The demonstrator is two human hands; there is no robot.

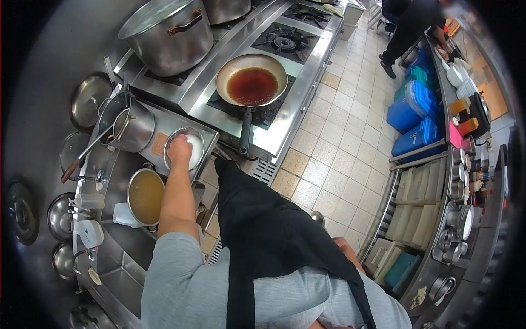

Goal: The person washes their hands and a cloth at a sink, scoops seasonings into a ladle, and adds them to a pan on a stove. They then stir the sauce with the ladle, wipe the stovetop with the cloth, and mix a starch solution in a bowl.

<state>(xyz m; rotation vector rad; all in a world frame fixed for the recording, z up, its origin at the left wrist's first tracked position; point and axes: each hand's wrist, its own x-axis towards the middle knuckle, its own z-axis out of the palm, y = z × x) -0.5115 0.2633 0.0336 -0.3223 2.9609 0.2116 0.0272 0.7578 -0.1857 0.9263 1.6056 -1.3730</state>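
Observation:
My left hand [179,151] reaches into a metal bowl [203,143] of white granular stuff [195,151] on the steel counter. Its fingers look curled together at the white contents; what is in them is hidden. Beyond the bowl, a frying pan [221,82] sits on a burner with dark reddish-brown liquid [252,86] in it, its black handle [246,131] pointing toward me. Only a bit of my right arm [350,253] shows past the black apron [285,236]; the fingers are hidden. A rounded metal piece [317,217] sticks out beside the apron.
A large stockpot [170,41] stands on the stove at left. A pot of yellowish-brown liquid [146,196] is by the sink [123,268]. Utensils lean in a pot [134,129]. Blue bins [415,107] sit under the right counter. Another person [411,30] stands at the far end.

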